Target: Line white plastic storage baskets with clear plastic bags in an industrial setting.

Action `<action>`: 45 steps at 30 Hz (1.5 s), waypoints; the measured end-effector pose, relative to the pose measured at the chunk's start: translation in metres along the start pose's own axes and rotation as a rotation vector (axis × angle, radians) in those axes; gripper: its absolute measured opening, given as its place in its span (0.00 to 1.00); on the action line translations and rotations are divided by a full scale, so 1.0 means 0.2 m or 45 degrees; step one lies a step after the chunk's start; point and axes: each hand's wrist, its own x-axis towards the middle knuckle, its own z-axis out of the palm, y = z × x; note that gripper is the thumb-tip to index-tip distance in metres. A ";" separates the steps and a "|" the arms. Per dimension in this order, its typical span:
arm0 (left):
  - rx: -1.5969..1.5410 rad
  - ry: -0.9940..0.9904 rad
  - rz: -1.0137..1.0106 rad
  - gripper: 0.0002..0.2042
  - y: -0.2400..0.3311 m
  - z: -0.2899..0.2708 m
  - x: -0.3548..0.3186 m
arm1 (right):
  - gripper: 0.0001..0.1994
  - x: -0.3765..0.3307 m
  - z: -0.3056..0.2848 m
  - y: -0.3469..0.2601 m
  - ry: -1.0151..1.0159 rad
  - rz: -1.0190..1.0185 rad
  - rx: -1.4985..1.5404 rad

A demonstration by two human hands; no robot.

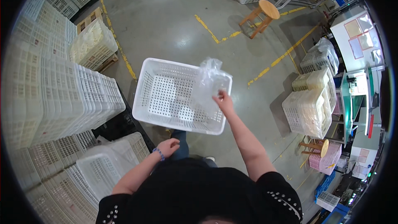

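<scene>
A white plastic basket [166, 99] with perforated bottom and sides stands in front of me, slightly tilted in view; what bears it is hidden. Over its right side hangs a crumpled clear plastic bag [207, 84], partly inside the basket and reaching past the far rim. My right hand [224, 101] is above the basket's right end, fingers closed on the bag's film. Below the basket's near rim, by my jeans-clad leg, is my left hand [168, 146]. Its fingers are loosely bent, with nothing seen in them, and it is apart from the basket.
Tall stacks of white crates [62, 95] fill the left side. An empty-looking bag-draped crate [112, 161] is at lower left. A wooden stool [268, 10] stands on the floor ahead. Bag-lined crates [306, 110] and a green workbench [350, 103] line the right.
</scene>
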 end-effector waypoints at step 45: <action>-0.646 0.581 0.326 0.17 0.47 -0.38 0.06 | 0.10 -0.54 0.01 -0.74 -0.950 -0.631 0.092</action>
